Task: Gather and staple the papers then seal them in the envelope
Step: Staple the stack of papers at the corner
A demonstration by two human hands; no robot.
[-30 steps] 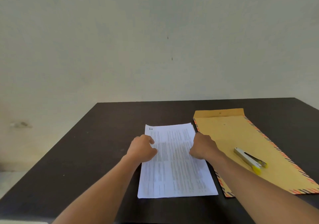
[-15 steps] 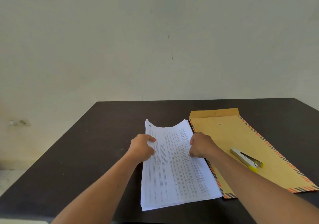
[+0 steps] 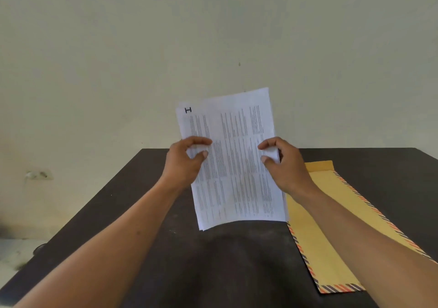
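The stack of white printed paper sheets (image 3: pixel 232 165) is held near upright above the dark rectangular table (image 3: pixel 213 272). The left hand (image 3: pixel 184 163) pinches the left edge and the right hand (image 3: pixel 284 165) pinches the right edge, both at mid-height. A black "H" marks the top left corner. The yellow-brown paper envelope with a red-and-blue striped border (image 3: pixel 327 224) lies flat on the table, to the right, partly under the right forearm.

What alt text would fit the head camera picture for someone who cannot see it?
A person's left hand and right hand pinch the side edges of a stack of printed papers, holding it upright at a dark table. A yellow envelope with a striped border lies flat to the right.
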